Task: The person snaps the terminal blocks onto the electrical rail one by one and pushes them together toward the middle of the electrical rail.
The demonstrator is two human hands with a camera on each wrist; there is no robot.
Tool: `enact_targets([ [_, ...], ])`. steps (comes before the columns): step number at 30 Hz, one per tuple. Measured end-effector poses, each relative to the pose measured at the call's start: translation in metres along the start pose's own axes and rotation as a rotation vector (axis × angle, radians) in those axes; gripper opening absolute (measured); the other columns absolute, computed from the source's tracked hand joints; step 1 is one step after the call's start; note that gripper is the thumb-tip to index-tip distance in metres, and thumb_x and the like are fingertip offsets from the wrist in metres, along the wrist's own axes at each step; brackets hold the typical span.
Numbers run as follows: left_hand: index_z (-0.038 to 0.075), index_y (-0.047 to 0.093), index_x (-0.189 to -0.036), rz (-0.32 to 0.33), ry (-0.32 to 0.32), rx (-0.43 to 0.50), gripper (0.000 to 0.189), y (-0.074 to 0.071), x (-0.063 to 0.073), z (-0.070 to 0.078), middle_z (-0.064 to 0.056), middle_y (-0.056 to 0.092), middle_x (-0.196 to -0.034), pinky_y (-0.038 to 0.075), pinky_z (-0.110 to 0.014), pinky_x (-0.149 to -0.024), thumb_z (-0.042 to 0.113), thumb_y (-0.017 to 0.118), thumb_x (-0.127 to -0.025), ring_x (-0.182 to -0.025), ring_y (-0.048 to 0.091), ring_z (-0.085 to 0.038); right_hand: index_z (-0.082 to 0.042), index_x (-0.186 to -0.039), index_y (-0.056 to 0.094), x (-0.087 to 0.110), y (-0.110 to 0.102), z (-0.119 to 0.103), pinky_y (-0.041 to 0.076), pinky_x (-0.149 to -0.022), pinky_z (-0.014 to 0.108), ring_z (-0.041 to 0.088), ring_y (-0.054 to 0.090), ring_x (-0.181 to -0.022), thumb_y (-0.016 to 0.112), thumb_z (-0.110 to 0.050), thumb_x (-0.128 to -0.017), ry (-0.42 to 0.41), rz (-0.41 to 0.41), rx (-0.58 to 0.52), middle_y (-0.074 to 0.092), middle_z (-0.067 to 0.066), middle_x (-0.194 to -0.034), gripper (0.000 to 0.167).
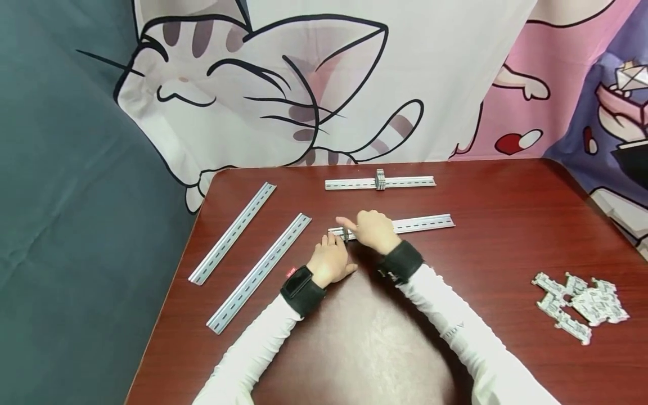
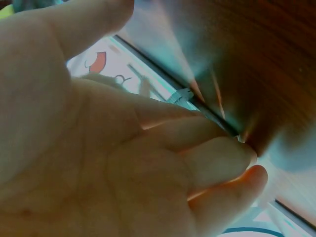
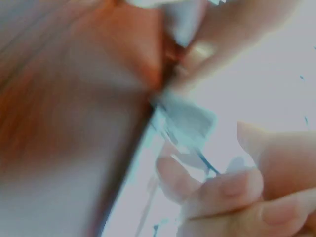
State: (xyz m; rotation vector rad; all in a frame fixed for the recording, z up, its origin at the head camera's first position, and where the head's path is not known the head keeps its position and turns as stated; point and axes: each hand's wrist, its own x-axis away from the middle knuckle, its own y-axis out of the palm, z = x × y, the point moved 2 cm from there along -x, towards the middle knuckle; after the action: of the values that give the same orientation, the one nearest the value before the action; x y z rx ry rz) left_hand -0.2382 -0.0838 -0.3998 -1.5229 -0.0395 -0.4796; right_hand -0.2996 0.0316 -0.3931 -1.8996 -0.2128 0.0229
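A slotted metal DIN rail (image 1: 424, 223) lies across the table in front of both hands. Upright on its left part stands a thin grey terminal block (image 3: 190, 121). My right hand (image 1: 373, 232) is over the rail, its thumb stretched left at the block and its other fingers curled. In the right wrist view the block sits between that thumb tip and a curled fingertip. My left hand (image 1: 330, 260) lies with fingers nearly straight, fingertips at the rail's left end, thumb spread. The left wrist view shows the block (image 2: 180, 95) apart from those fingers.
Two more rails (image 1: 233, 233) (image 1: 259, 274) lie slanted on the left. Along the back edge is another rail (image 1: 349, 184) carrying a stack of terminal blocks (image 1: 380, 179). A loose pile of terminal blocks (image 1: 597, 304) lies at the right. A cat-print curtain (image 1: 430, 56) hangs behind the table.
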Motion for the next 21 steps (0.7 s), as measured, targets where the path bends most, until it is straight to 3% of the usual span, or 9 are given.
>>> enact_targets([
  [7, -0.011, 0.029, -0.145, 0.016, -0.026, -0.006, 0.085, -0.003, -0.001, -0.003, -0.028, 0.031, -0.151, 0.035, -0.045, -0.111, 0.050, 0.056, -0.092, -0.141, 0.033, -0.037, -0.008, -0.061, 0.052, 0.033, -0.063, 0.080, 0.049, -0.068, 0.046, 0.026, 0.058, -0.068, 0.046, -0.050, -0.097, 0.056, -0.104, -0.042, 0.054, 0.008, -0.065, 0.056],
  [12, -0.011, 0.028, -0.145, 0.021, -0.029, 0.001, 0.085, -0.004, -0.004, -0.003, -0.027, 0.031, -0.151, 0.035, -0.045, -0.111, 0.050, 0.056, -0.092, -0.141, 0.033, -0.037, -0.005, -0.063, 0.059, 0.064, -0.098, 0.150, 0.044, -0.064, 0.036, 0.019, 0.055, -0.060, 0.042, -0.045, -0.099, 0.126, -0.208, -0.055, 0.055, 0.002, -0.057, 0.056],
  [16, -0.010, 0.030, -0.145, 0.034, -0.025, 0.002, 0.085, -0.002, -0.004, -0.001, -0.027, 0.033, -0.150, 0.035, -0.045, -0.110, 0.051, 0.057, -0.092, -0.141, 0.034, -0.037, -0.006, -0.063, 0.062, 0.096, -0.126, 0.205, 0.039, -0.059, 0.032, 0.018, 0.050, -0.060, 0.043, -0.046, -0.098, 0.254, -0.214, -0.072, 0.052, -0.001, -0.057, 0.056],
  [20, -0.010, 0.032, -0.143, 0.047, -0.009, 0.000, 0.084, 0.002, -0.002, 0.000, -0.027, 0.035, -0.148, 0.037, -0.046, -0.109, 0.051, 0.058, -0.091, -0.139, 0.036, -0.037, -0.012, -0.057, 0.058, 0.133, -0.142, 0.260, 0.037, -0.057, 0.031, 0.019, 0.049, -0.062, 0.049, -0.043, -0.095, 0.451, -0.205, -0.103, 0.050, 0.000, -0.058, 0.049],
  [21, -0.010, 0.033, -0.143, 0.048, -0.007, -0.004, 0.083, 0.003, -0.001, 0.000, -0.027, 0.035, -0.148, 0.037, -0.046, -0.108, 0.050, 0.058, -0.091, -0.139, 0.037, -0.037, -0.003, -0.060, 0.059, 0.142, -0.144, 0.273, 0.040, -0.058, 0.031, 0.022, 0.051, -0.064, 0.051, -0.042, -0.094, 0.487, -0.222, -0.109, 0.053, 0.004, -0.060, 0.052],
])
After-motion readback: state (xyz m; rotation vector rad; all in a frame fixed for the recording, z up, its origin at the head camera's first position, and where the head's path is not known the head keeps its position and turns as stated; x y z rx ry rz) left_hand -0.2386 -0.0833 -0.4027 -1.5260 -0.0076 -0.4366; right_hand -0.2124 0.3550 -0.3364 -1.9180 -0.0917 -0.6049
